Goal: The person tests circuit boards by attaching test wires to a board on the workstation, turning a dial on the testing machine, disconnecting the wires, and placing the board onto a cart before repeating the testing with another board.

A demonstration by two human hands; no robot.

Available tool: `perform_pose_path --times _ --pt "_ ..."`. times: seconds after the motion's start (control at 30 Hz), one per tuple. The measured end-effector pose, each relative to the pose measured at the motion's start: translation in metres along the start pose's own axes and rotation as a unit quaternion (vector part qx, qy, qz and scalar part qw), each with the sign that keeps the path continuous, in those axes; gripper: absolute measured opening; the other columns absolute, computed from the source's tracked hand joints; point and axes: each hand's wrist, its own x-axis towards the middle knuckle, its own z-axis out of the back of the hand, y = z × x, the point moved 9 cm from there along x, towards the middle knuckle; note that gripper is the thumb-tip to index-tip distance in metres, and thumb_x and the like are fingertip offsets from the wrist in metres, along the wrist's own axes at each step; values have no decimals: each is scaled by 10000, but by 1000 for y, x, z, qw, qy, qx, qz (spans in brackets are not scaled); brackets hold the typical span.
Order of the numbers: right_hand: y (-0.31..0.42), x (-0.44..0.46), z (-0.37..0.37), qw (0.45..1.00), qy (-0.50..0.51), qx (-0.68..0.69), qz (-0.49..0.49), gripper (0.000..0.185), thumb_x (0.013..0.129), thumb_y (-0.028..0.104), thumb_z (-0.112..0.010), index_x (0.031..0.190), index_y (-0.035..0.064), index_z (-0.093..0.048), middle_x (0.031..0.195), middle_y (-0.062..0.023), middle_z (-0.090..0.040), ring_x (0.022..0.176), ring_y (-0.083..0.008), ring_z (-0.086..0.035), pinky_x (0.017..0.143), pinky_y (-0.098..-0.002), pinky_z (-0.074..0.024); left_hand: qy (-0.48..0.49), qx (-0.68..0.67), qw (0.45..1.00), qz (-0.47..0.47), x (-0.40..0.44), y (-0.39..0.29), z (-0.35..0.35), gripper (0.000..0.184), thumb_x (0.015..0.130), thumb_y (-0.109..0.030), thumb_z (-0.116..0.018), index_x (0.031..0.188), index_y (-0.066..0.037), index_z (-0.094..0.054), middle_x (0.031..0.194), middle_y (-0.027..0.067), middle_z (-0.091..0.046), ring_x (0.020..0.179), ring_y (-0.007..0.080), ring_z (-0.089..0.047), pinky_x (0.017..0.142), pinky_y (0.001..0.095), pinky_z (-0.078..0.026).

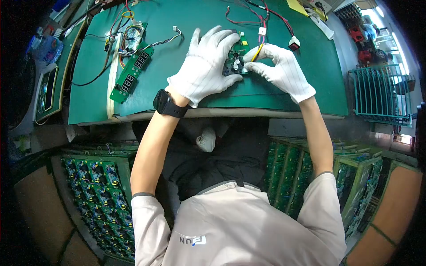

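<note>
Both my hands wear white gloves. My left hand (206,64) reaches over the left side of a small green circuit board (239,48), its thumb by the near edge and its fingers along the far part, holding it on the table. Part of the board is hidden under that hand. My right hand (279,68) is closed in a pinch at the board's right side. Yellow and dark wires (257,52) run into its fingertips from a white connector (262,31); the pinched wire end is hidden.
A green mat (177,106) covers the table. To the left lie a display board (133,73) with digit displays and a white-plugged cable (166,43). A black-and-red plug (293,43) lies right. Racks of circuit boards (100,186) stand below on both sides. A blue-green wire rack (381,95) stands far right.
</note>
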Motion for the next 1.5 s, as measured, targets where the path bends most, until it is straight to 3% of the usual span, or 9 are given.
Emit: perform_pose_path --times 0.13,0.4,0.57,0.7,0.9,0.97,1.07,1.23,1.5 --pt "-8 -2 1 998 17 -50 -43 228 890 166 -801 1066 21 -794 945 -144 -760 845 -201 -718 804 -317 -554 9 28 999 30 -2 4 -3 951 762 -368 -883 1551 -129 -408 1514 151 -511 1472 392 -420 1212 650 -286" --pt "-9 4 0 997 25 -72 -35 261 901 266 -790 1056 58 -817 892 -149 -774 747 -223 -724 723 -327 -547 -2 10 999 32 -4 8 -3 942 783 -372 -865 1565 -135 -397 1513 164 -515 1474 390 -424 1225 634 -279" --pt "-3 8 -4 991 37 -124 -25 291 897 310 -773 1038 59 -815 860 -174 -754 714 -289 -707 686 -338 -536 -14 10 999 29 -6 9 -4 936 793 -386 -860 1565 -136 -395 1508 181 -520 1470 391 -430 1228 630 -276" --pt "2 11 -5 984 53 -167 -16 302 895 318 -765 1033 55 -814 840 -176 -744 710 -278 -708 684 -336 -534 -21 16 999 28 -7 10 -4 937 799 -409 -854 1566 -139 -390 1502 200 -520 1468 395 -433 1222 642 -278" --pt "-7 9 -7 992 43 -99 -65 310 891 296 -782 1040 26 -811 857 -146 -775 714 -174 -699 690 -312 -538 -20 24 999 41 -7 11 -4 922 804 -423 -846 1561 -154 -393 1492 204 -527 1467 397 -436 1191 688 -293" --pt "-12 7 -6 989 49 -66 -124 311 888 286 -788 1044 18 -810 876 -134 -789 733 -150 -699 694 -308 -541 -24 20 999 41 -8 11 -4 923 804 -424 -846 1562 -159 -389 1487 204 -531 1467 398 -437 1182 699 -297" --pt "-12 7 -7 984 58 -88 -141 303 884 285 -788 1037 24 -813 881 -142 -787 744 -172 -715 701 -309 -542 -34 45 997 44 -8 11 -2 877 800 -455 -833 1522 -125 -459 1459 162 -573 1445 372 -474 1144 728 -319" --pt "-9 7 -6 984 46 -135 -109 292 888 293 -787 1031 40 -817 888 -146 -786 751 -201 -725 716 -309 -542 -39 56 996 59 -10 13 -1 876 792 -485 -826 1523 -160 -469 1472 115 -572 1453 382 -458 1112 774 -321" --pt "-19 -2 -5 989 26 -101 -110 300 923 313 -776 1079 60 -815 915 -139 -789 768 -201 -735 734 -317 -546 -44 95 992 63 -12 15 -2 861 784 -488 -821 1515 -173 -493 1482 114 -563 1456 391 -450 1111 764 -331"
